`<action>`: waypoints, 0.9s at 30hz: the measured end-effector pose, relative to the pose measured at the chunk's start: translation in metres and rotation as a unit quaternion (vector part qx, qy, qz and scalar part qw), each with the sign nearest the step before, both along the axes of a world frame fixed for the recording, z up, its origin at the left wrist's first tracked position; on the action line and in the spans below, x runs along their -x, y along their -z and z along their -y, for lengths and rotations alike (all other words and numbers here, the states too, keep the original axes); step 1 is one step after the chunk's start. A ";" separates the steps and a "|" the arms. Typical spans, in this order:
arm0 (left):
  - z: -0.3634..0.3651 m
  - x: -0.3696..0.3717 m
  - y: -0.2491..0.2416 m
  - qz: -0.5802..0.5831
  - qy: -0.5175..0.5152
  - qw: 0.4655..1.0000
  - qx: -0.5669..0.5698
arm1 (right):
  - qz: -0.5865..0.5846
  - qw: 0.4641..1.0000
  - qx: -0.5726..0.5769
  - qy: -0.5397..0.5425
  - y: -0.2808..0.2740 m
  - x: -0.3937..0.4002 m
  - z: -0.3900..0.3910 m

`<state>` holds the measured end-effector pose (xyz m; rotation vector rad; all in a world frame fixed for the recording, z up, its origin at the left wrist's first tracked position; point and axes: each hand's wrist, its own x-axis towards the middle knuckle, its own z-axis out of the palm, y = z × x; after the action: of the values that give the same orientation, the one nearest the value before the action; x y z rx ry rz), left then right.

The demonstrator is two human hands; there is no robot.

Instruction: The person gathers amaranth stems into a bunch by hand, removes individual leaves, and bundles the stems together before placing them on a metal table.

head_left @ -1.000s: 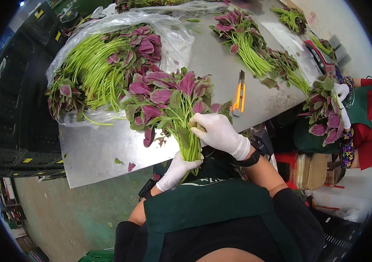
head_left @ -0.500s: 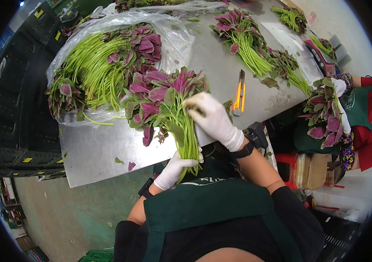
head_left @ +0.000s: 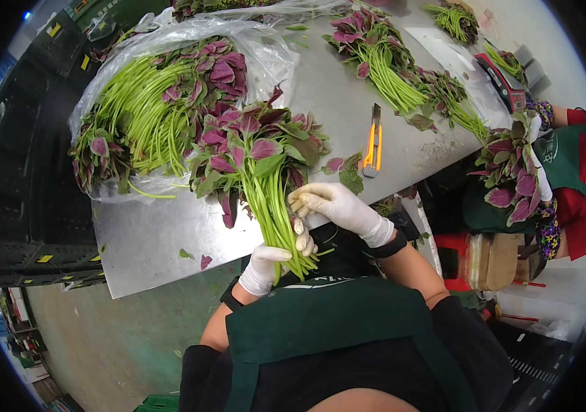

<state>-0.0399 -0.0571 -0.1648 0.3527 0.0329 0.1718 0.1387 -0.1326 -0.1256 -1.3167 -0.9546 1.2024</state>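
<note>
The left hand, gloved in white, is wrapped around the lower stems of a bunch of red-and-green leafy greens, its grip pressed together on them so the stalks stay gathered into one bundle. The bunch lies slanted across the near edge of the steel worktop, leaves fanned out on the metal and cut ends hanging past the edge toward the person's green apron; that lets the worktop carry the leafy weight while the stems stay free to handle. The right hand, also gloved, rests against the stems just above the left one, fingers loosely curled and touching the stalks; whether it pinches a single stem cannot be told

Behind the bunch, a larger heap of the same greens sits on an opened clear plastic bag, close enough to draw from. An orange utility knife lies flat on the worktop just right of the leaves, apart from both hands. Further bundles lie toward the far end, where a co-worker's gloved hand holds another bunch
</note>
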 end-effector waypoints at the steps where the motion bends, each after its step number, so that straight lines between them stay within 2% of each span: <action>1: 0.000 0.000 -0.004 -0.007 -0.003 1.000 -0.004 | 0.007 1.000 0.004 -0.011 0.001 0.003 -0.001; 4: -0.002 0.001 -0.006 -0.013 -0.004 1.000 -0.016 | 0.078 0.995 0.056 -0.032 -0.023 0.007 -0.007; 5: -0.002 0.002 -0.008 -0.024 -0.005 0.999 -0.020 | 0.038 0.997 0.060 -0.023 -0.027 0.008 -0.008; 8: -0.004 0.005 -0.003 -0.046 -0.009 0.998 -0.041 | 0.072 0.992 0.101 -0.033 -0.044 0.012 -0.009; 10: -0.001 0.006 -0.007 -0.052 -0.037 0.997 -0.038 | 0.178 0.983 0.032 -0.017 -0.045 0.017 -0.005; 12: 0.000 0.005 -0.017 -0.079 -0.049 0.994 -0.053 | 0.303 0.951 -0.064 0.011 -0.037 0.021 0.002; 13: 0.000 0.004 -0.003 -0.052 -0.044 0.996 -0.061 | 0.340 0.931 -0.128 0.038 -0.035 0.023 0.003; 16: -0.005 0.005 -0.007 -0.031 -0.027 0.995 -0.090 | 0.408 0.888 -0.196 0.080 -0.038 0.028 0.014; 20: 0.008 0.001 -0.048 -0.156 -0.089 0.982 -0.055 | 0.413 0.879 -0.228 0.067 -0.046 0.030 0.032; 24: 0.001 0.004 -0.010 -0.017 -0.049 0.998 0.040 | 0.391 0.893 -0.193 0.111 -0.046 0.018 0.038; 25: 0.000 0.003 -0.020 -0.026 -0.031 0.999 -0.002 | 0.395 0.890 -0.183 0.134 -0.039 0.010 0.034; 27: 0.001 0.004 -0.018 -0.004 -0.027 0.999 0.031 | 0.385 0.895 -0.141 0.174 -0.028 -0.006 0.023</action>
<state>-0.0442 -0.0583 -0.1468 0.2907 0.0562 0.2224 0.1447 -0.1560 -0.0981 -1.6608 -1.3083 0.2182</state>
